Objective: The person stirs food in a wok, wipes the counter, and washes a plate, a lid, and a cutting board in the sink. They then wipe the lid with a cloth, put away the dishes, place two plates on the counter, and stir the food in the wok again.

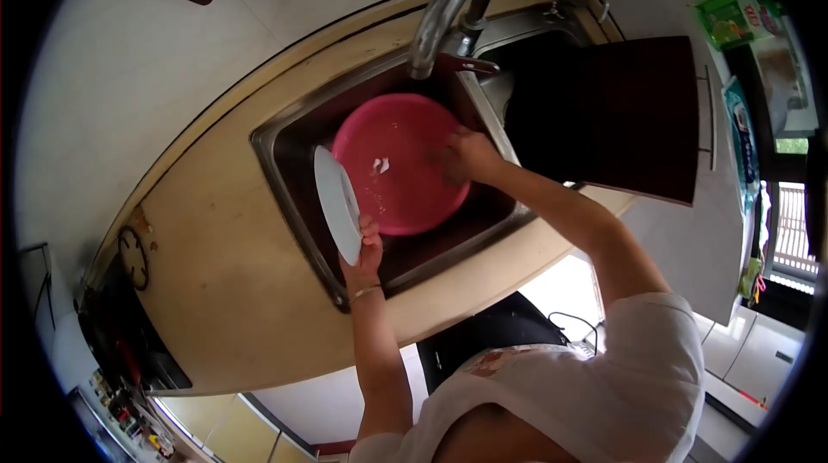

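Note:
My left hand [364,254] is closed on the lower edge of a white plate [335,202], which it holds tilted, almost on edge, at the left rim of a pink basin [392,109]. The basin sits in a metal sink [302,234], and small white bits that look like foam lie inside it. Over the basin's right side reaches my right hand [473,157]; its fingers point down into the basin and are blurred, so their grip does not show.
A curved metal faucet [457,6] rises behind the basin. Right of it, a dark board-like panel [621,118] covers part of a second sink bowl. Beige countertop [207,239] extends left toward a black stove [129,333]. A green packet [733,16] is at the upper right.

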### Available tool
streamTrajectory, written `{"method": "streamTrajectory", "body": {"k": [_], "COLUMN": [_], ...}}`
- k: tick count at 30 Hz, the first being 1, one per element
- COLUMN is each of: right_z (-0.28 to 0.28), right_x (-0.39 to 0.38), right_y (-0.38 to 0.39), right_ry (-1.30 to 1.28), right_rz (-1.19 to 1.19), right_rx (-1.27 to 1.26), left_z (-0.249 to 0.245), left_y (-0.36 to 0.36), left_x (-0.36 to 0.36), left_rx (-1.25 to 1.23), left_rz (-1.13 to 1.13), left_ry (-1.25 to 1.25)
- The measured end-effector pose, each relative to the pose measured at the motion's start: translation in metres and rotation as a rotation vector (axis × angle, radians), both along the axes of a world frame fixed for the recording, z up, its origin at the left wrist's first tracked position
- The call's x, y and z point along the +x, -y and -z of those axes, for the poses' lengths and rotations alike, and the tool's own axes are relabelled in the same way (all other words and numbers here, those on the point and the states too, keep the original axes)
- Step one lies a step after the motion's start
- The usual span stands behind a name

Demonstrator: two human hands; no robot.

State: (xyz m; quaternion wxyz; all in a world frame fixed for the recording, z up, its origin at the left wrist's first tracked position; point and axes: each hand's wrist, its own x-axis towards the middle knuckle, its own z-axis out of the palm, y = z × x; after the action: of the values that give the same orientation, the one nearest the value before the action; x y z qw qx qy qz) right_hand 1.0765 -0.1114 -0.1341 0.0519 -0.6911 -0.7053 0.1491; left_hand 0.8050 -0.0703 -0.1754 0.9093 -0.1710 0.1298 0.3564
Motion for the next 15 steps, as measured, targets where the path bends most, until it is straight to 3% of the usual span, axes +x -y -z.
{"method": "streamTrajectory", "body": {"k": [1, 3, 4, 7, 9, 10, 12, 13, 15], "right_z": [0.038, 0.108, 0.131, 0.143, 0.121, 0.108, 0.086, 0.146, 0.127], "right_x": [-0.005, -0.018, -0.03, -0.057, -0.047, -0.045, -0.044, -0.038, -0.039], "right_y": [-0.011, -0.03, -0.03, -0.02, -0.018, -0.019, -0.02, -0.014, -0.005], "right_ry": [-0.012, -0.017, -0.03, -0.139, 0.106, 0.106, -0.282, -0.229, -0.193], "right_rz": [-0.01, 0.308, 0.303, 0.412, -0.323, -0.33, 0.506, 0.122, 0.011], "right_rx": [0.005, -0.043, -0.045, 0.1, 0.102, 0.107, 0.171, 0.351, 0.316], "left_z": [0.0, 0.004, 0.004, 0.003, 0.005, 0.006, 0.005, 0.006, 0.013], "left_y": [0.002, 0.005, 0.007, 0.01, 0.011, 0.011, 0.012, 0.011, 0.009], "left_x": [-0.003, -0.01, -0.012, -0.009, -0.007, -0.005, 0.001, 0.004, 0.012], "left_rx": [0.019, 0.0, -0.028, -0.057, -0.081, -0.076, -0.051, -0.048, -0.078], "left_rz": [-0.008, -0.014, -0.008, 0.005, 0.009, 0.001, 0.014, 0.031, 0.041], "left_ry": [0.007, -0.029, -0.054, -0.017, 0.003, 0.002, 0.063, 0.061, 0.104]}}
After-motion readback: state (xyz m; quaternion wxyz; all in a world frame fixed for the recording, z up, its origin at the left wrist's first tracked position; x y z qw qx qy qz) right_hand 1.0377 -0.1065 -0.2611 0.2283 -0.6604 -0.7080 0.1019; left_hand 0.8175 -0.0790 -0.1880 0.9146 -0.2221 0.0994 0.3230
